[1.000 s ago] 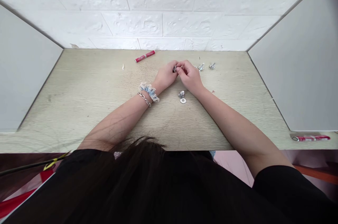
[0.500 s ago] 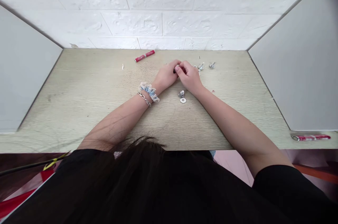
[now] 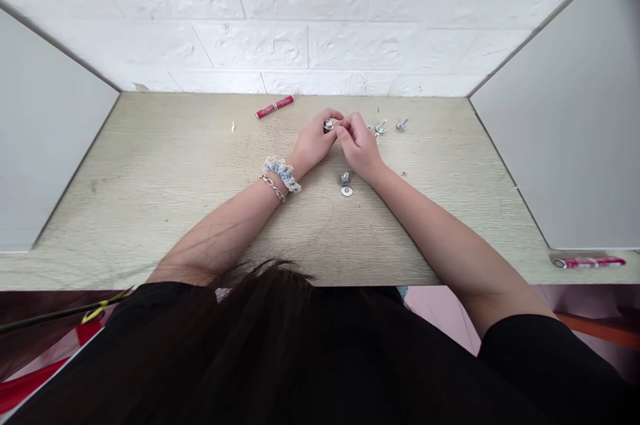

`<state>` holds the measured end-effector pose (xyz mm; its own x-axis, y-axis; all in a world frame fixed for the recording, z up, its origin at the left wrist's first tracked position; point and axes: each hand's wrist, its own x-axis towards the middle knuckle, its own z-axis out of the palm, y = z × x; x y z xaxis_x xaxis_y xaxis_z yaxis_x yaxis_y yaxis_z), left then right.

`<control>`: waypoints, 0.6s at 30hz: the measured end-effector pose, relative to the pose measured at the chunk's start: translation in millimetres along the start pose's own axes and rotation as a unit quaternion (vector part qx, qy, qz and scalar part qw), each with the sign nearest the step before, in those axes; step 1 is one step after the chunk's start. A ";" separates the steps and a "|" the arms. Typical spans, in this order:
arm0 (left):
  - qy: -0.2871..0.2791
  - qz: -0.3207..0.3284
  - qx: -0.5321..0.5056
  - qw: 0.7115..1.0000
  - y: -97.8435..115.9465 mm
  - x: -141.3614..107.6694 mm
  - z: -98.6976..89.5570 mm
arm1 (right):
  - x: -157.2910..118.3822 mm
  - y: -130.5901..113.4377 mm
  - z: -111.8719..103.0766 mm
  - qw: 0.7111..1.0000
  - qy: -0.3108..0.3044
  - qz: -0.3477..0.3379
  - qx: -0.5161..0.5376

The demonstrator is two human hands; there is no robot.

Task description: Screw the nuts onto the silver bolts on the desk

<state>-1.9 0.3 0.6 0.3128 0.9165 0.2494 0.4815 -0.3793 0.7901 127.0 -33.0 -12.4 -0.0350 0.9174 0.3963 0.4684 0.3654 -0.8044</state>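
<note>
My left hand (image 3: 314, 139) curls its fingers around a small round silver metal part (image 3: 329, 125), whose top shows between thumb and forefinger. My right hand (image 3: 361, 146) is pinched closed, its fingertips meeting those of the left; whatever they grip is hidden. Below the hands a silver bolt (image 3: 344, 178) stands beside a flat washer (image 3: 347, 191). To the right of my right hand lie another bolt with a washer on it (image 3: 381, 127) and a similar bolt (image 3: 402, 125). More small metal pieces are partly covered by the right hand.
A red tube (image 3: 274, 107) lies near the back wall, and a second red tube (image 3: 590, 263) sits at the front right edge. A small white scrap (image 3: 233, 126) is on the left. Grey panels (image 3: 560, 118) bound the wooden table (image 3: 200, 145) at both sides.
My right thumb and fingers have drawn slightly right, off the silver part. Its round top now shows in my left hand, where it was covered before.
</note>
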 end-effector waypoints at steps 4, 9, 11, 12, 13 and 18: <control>0.020 -0.010 -0.031 0.999 3.5 0.4 -0.6 | 0.4 3.1 1.5 1.000 -0.007 0.001 0.012; 0.040 -0.018 0.006 0.999 13.0 -7.4 0.0 | 2.6 4.1 3.0 1.000 -0.008 0.010 -0.018; 0.049 0.018 0.016 0.999 12.8 -8.9 1.8 | 3.6 4.5 3.5 0.999 -0.018 0.006 -0.037; 0.060 0.045 0.015 0.997 11.1 -8.7 3.0 | 4.0 5.0 3.9 0.999 -0.021 0.002 -0.046; 0.072 0.072 0.009 0.995 8.5 -7.9 4.5 | 4.4 5.7 4.4 0.998 -0.022 -0.003 -0.054; 0.094 0.135 -0.069 0.984 -7.4 -1.8 11.1 | 3.4 7.2 6.0 0.997 -0.010 -0.032 -0.068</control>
<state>3.0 0.1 -11.9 0.2516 0.7964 0.5499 0.2813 -0.6039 0.7458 124.9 -26.4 -19.5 -0.0867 0.8961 0.4353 0.5803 0.4006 -0.7090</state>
